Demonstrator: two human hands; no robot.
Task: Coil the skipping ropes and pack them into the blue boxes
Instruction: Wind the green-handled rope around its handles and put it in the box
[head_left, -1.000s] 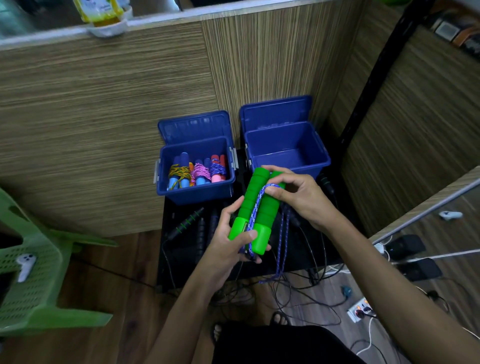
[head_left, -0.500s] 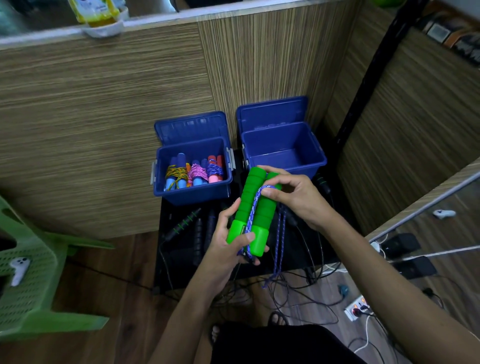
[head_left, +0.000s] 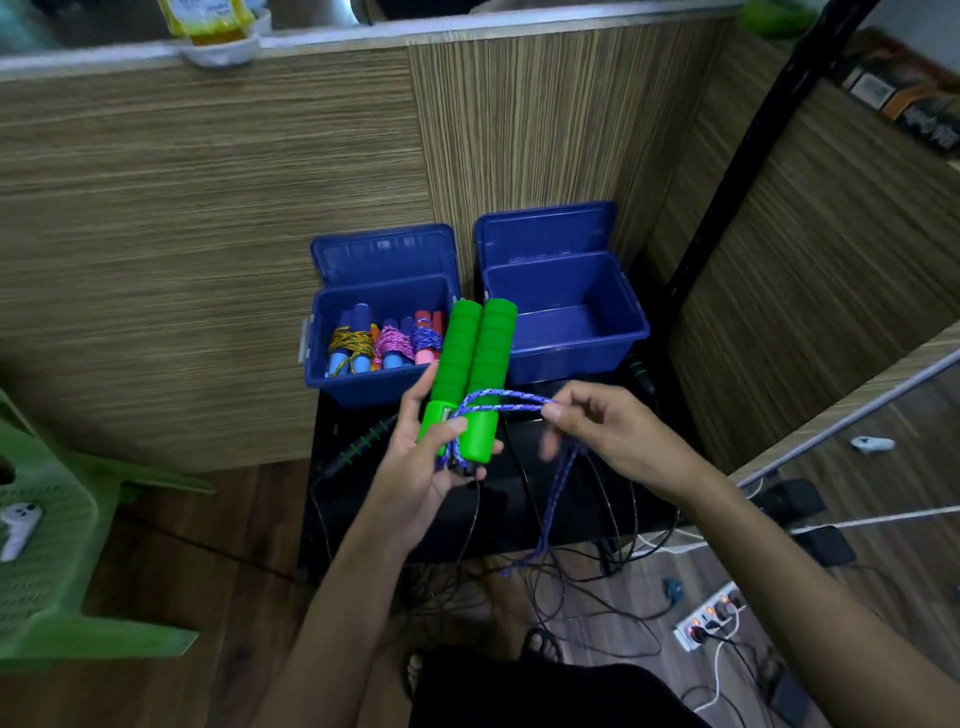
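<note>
While left hand (head_left: 431, 457) gripped green handles (head_left: 470, 374) | right fingers (head_left: 558, 410) pinched blue cord (head_left: 511, 402) toward 3 o'clock | mid-coil, next wrap probably needs tension

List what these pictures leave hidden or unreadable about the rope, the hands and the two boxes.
- Head view: the lower fingers of the right hand are motion-blurred.
- The blue rope wraps the green handles; its turns behind them are hidden.
- The left hand covers the handles' lower ends.
- The handles hide the right corner of the left box.
- The near wall of the right box hides part of its floor.
</note>
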